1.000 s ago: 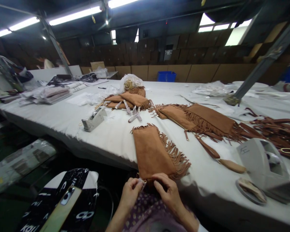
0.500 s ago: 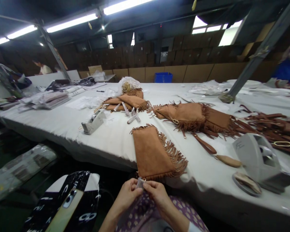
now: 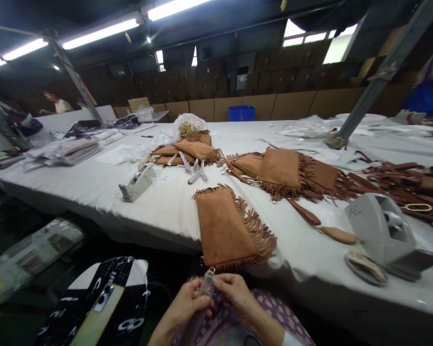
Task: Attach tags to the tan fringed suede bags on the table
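Note:
A brown suede pouch (image 3: 223, 226) with fringe along its right and lower edges lies at the table's front edge. From a gold ring (image 3: 211, 270) at its near corner hangs a small piece in clear plastic wrap (image 3: 207, 284); what is inside it is hard to make out. My left hand (image 3: 189, 302) is closed around the wrapped piece from the left, with fingertips partly hidden. On the other side, my right hand (image 3: 236, 293) pinches it just below the ring.
More fringed pouches (image 3: 279, 168) and brown straps (image 3: 404, 185) lie beyond. Tape dispensers stand left (image 3: 139, 181) and right (image 3: 386, 235), the right one beside a tape roll (image 3: 365, 267). Small wrapped pieces (image 3: 197, 174) lie mid-table. A phone (image 3: 99, 315) rests at lower left.
My left hand has shifted slightly down and left, and more of the wrapped piece and the ring shows. My right hand stays near the ring. The whole view has shifted a little.

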Motion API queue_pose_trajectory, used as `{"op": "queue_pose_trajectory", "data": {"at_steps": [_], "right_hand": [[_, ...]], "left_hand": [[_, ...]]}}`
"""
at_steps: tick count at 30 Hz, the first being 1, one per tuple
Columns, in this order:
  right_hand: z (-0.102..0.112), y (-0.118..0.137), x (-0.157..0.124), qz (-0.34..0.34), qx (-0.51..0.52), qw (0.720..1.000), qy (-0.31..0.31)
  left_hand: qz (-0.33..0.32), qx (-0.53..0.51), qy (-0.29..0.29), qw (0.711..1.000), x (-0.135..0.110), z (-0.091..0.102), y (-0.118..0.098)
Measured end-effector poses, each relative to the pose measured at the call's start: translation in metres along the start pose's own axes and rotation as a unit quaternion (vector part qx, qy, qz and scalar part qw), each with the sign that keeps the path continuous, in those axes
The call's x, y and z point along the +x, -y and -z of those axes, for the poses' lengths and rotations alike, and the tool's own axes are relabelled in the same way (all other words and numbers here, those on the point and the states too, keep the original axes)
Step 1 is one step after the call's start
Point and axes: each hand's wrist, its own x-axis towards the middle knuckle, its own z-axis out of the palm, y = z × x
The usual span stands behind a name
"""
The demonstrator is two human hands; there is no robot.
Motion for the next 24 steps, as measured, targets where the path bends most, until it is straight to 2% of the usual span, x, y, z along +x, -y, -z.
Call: {"op": "queue_pose_trajectory", "data": {"at_steps": [2, 5, 8, 11, 14, 16, 18, 20, 22, 24], "right_hand": [[0.001, -0.003, 0.002, 0.028, -0.03, 0.999, -0.01], [0.003, -0.006, 0.005, 0.072, -0.092, 0.993, -0.032], [0.003, -0.004, 0.005, 0.103, -0.143, 0.982, -0.066], [0.001, 0.002, 0.004, 0.131, -0.165, 0.974, -0.083], [0.001, 0.009, 0.001, 0.174, -0.185, 0.96, -0.117], [0.005, 0.012, -0.001, 0.212, -0.217, 0.944, -0.132], [0.009, 0.013, -0.003, 0.259, -0.259, 0.924, -0.107], [0.011, 0.012, -0.003, 0.299, -0.298, 0.905, -0.055], [0.009, 0.01, -0.001, 0.322, -0.326, 0.889, -0.008], [0.006, 0.011, 0.0, 0.325, -0.329, 0.886, 0.013]], "left_hand": [[0.003, 0.024, -0.002, 1.0, 0.0, 0.003, 0.005], [-0.003, 0.09, -0.041, 0.995, 0.002, 0.007, 0.011], [-0.052, 0.135, -0.045, 0.988, 0.005, 0.005, 0.006], [-0.086, 0.13, -0.055, 0.986, 0.012, 0.001, -0.003], [-0.081, 0.091, -0.105, 0.987, 0.02, -0.002, -0.006], [-0.08, 0.043, -0.115, 0.989, 0.023, -0.004, -0.004], [-0.082, -0.019, -0.108, 0.991, 0.023, -0.005, -0.001], [-0.073, -0.083, -0.095, 0.989, 0.02, -0.006, 0.001], [-0.057, -0.132, -0.08, 0.986, 0.016, -0.007, 0.001], [-0.051, -0.134, -0.082, 0.986, 0.013, -0.011, -0.001]]}}
